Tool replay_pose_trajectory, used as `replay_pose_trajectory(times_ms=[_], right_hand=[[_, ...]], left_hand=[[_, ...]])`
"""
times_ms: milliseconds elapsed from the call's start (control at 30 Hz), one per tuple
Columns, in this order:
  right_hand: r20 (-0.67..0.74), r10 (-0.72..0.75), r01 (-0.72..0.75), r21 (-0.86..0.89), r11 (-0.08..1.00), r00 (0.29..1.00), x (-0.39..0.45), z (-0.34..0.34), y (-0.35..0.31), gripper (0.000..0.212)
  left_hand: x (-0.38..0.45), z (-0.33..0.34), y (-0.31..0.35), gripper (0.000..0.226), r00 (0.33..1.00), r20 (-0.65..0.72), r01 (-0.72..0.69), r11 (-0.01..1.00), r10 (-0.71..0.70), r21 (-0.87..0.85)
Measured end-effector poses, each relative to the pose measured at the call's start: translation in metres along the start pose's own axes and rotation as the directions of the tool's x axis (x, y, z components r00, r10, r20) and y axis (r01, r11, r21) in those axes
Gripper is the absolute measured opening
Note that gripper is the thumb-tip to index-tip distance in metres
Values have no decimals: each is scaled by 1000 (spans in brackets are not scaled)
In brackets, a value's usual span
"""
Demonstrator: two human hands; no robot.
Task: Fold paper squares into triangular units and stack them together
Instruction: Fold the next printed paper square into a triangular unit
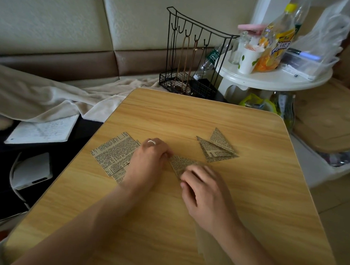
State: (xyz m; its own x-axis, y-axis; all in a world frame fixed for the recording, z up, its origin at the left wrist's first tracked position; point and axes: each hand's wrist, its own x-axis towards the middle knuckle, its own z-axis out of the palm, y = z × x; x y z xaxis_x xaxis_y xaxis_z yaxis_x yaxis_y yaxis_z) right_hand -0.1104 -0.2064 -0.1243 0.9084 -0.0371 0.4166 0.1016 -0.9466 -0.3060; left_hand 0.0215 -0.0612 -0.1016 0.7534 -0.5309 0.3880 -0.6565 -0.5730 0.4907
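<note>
A partly folded piece of newsprint paper (179,162) lies flat on the wooden table (247,195) between my hands. My left hand (149,159), with a ring on one finger, presses its curled fingertips on the piece's left corner. My right hand (203,189) pinches the piece's near right edge with curled fingers. Flat unfolded newsprint squares (113,153) lie under and left of my left wrist. Folded triangular units (217,147) sit stacked together to the right, beyond my right hand.
A black wire rack (193,53) with hanging cords stands past the table's far edge. A white round side table (272,76) holds bottles, a cup and a plastic box. A blanket (51,99) and a notebook (42,130) lie at left.
</note>
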Motion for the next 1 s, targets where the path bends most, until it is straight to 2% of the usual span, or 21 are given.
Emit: replay_pose_trajectory(times_ms=[100, 233, 300, 400, 467, 600, 900, 1000], right_hand=[[14, 44, -44, -49, 998, 999, 2, -2, 3, 12], [-14, 96, -96, -143, 985, 995, 7, -5, 4, 19], [8, 62, -60, -177, 982, 998, 7, -3, -2, 22], [67, 22, -10, -176, 984, 998, 6, 0, -10, 27], [69, 34, -21, -184, 983, 997, 7, -2, -11, 27], [69, 41, -25, -216, 976, 997, 5, -8, -10, 29], [15, 112, -104, -285, 953, 994, -7, -17, -4, 32], [27, 144, -128, -310, 942, 989, -5, -16, -10, 32]], left_hand=[[-16, -8, 6, 25, 991, 47, -129, 988, 125, 85], [-30, -16, 9, 28, 985, 68, -166, 979, 159, 118], [-36, -19, 14, 25, 980, 58, -198, 971, 192, 132], [-39, -24, 19, 36, 968, 74, -249, 960, 241, 125], [-38, -25, 18, 27, 970, 68, -239, 962, 231, 134], [-36, -24, 15, 38, 977, 74, -205, 972, 198, 115], [-39, -26, 11, 33, 971, 105, -227, 967, 216, 115], [-40, -29, 9, 20, 971, 99, -227, 971, 219, 81]])
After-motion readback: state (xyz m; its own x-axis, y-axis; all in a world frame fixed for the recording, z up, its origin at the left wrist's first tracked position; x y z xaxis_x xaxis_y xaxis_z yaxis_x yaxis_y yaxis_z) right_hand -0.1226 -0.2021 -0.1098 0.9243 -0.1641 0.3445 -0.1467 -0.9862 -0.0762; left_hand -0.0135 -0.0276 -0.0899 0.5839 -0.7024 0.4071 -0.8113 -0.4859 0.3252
